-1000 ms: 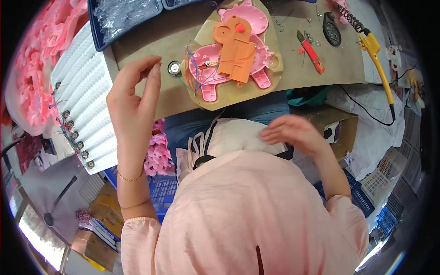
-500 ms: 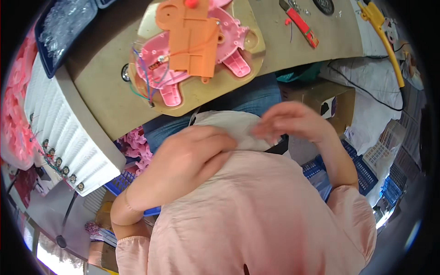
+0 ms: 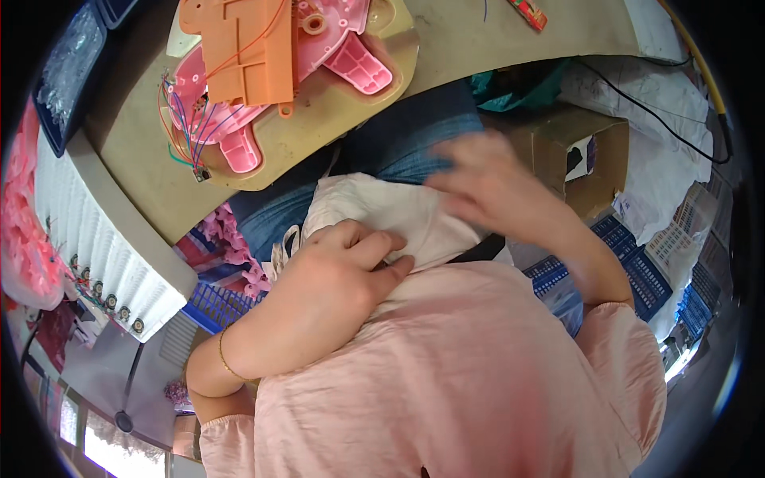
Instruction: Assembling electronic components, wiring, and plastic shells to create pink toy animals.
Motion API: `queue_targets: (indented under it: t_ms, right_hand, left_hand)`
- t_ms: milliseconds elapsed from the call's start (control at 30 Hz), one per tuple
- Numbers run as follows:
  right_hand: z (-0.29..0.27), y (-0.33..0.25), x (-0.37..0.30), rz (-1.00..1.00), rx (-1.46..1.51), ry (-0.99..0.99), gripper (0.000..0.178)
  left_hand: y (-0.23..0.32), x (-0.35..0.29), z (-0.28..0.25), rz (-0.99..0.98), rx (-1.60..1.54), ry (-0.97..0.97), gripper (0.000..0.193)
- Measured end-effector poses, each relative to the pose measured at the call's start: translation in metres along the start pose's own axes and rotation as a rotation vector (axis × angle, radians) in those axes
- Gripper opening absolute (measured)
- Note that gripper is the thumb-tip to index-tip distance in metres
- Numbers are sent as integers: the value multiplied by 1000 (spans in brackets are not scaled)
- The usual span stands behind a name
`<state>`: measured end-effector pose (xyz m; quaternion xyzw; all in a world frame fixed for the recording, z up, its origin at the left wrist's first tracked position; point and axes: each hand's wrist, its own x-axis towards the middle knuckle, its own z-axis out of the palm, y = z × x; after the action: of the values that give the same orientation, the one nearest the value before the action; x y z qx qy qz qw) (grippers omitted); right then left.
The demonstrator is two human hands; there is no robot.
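Observation:
My left hand (image 3: 343,271) lies over my lap on an off-white cloth (image 3: 370,209), at the waist of my pink top. Its fingers are curled, with thumb and forefinger close together; whatever they grip is hidden. To the right, above the cloth and near my jeans (image 3: 422,131), my right hand (image 3: 494,183) is raised and smeared by motion, so its fingers do not show clearly. Ahead on the table, a pink plastic shell (image 3: 327,52) with an orange plastic part (image 3: 251,60) and thin coloured wires (image 3: 187,135) rests on a tan board (image 3: 319,143). Neither hand touches these.
A dark blue tray (image 3: 60,119) of clear small parts stands far left, beside a white ribbed panel (image 3: 103,231) with small round parts. A cardboard box (image 3: 610,159) and blue baskets (image 3: 637,279) are at the right. A red-handled tool (image 3: 530,14) lies at the table's back.
My right hand has shifted slightly up and left and is still moving. The left hand stays at the cloth, its fingers more bent. The view has turned, so the table sits higher and further left.

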<state>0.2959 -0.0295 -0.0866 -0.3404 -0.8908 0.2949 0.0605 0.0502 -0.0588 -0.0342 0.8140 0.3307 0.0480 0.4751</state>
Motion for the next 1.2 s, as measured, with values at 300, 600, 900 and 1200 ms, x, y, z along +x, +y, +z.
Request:
queue_targets:
  t_ms: [300, 600, 900, 1200]
  right_hand:
    - [23, 9, 1, 251, -19, 46, 32]
    - [17, 23, 11, 218, -231, 122, 21]
    - [18, 19, 4, 173, -63, 19, 14]
    - [-28, 3, 27, 647, 1213, 17, 19]
  left_hand:
    - [4, 0, -5, 35, 82, -91, 34]
    - [-1, -1, -4, 61, 67, -96, 34]
    - [-2, 1, -8, 125, 145, -145, 32]
    - [-12, -7, -4, 178, 120, -91, 37]
